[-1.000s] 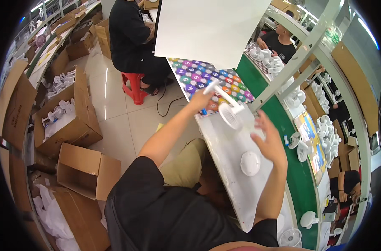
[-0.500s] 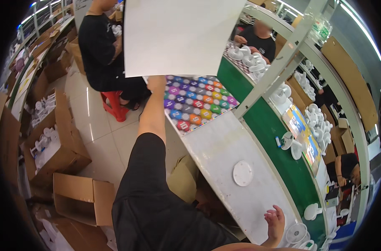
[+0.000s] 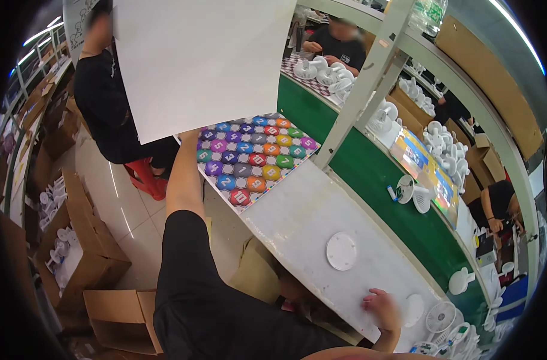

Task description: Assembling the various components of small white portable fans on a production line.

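Observation:
A large white sheet point(image 3: 204, 66) stands up in front of me, its lower edge over the far part of the table. My left hand point(image 3: 189, 135), at the end of an outstretched arm, meets that edge; the sheet hides its fingers, so I cannot see its grip. Beside it, a sheet printed with coloured numbered shapes point(image 3: 255, 156) lies flat on the white table point(image 3: 297, 210). My right hand point(image 3: 382, 309) is over the near part of the table, fingers apart and slightly bent, holding nothing. A white round disc point(image 3: 342, 251) lies ahead of it, and another white disc point(image 3: 412, 309) is close beside it.
White fan heads point(image 3: 441, 317) crowd the table's near right end. A green belt point(image 3: 369, 174) runs along the right, below a metal post point(image 3: 369, 78). Cardboard boxes point(image 3: 114, 312) stand on the floor at left. A person in black point(image 3: 96, 90) is beside a red stool point(image 3: 144, 180); others sit across the belt.
The view has shifted, so the table and belt sit differently. The white sheet has tilted and its lower edge hangs lower at the left. My right hand remains over the table.

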Available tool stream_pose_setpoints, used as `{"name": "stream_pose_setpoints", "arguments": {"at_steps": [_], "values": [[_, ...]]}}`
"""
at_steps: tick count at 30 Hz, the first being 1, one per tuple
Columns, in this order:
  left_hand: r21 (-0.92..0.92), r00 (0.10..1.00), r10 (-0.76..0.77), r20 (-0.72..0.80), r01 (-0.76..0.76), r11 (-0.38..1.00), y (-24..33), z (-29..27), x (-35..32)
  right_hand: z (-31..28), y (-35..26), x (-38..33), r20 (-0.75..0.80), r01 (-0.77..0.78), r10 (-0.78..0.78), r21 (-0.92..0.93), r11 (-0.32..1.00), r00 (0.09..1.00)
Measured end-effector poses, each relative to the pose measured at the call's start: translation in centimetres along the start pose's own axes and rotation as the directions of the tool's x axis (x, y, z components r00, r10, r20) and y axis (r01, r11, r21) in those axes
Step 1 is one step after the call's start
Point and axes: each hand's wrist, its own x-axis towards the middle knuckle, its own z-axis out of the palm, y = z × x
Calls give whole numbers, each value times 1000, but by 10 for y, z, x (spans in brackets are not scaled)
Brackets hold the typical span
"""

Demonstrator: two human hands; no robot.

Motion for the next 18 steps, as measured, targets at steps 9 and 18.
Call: {"name": "stream_pose_setpoints", "arguments": {"at_steps": [9,18], "values": [[74,978,33,205,-49,996,17,-71,-7,-8,7,-8,-56,-11,13,45,999,998],[-389,981,191,-32,-188,902,54,-163,-102,0,25,-2,-63,-4,3,-16,1000,998]]}}
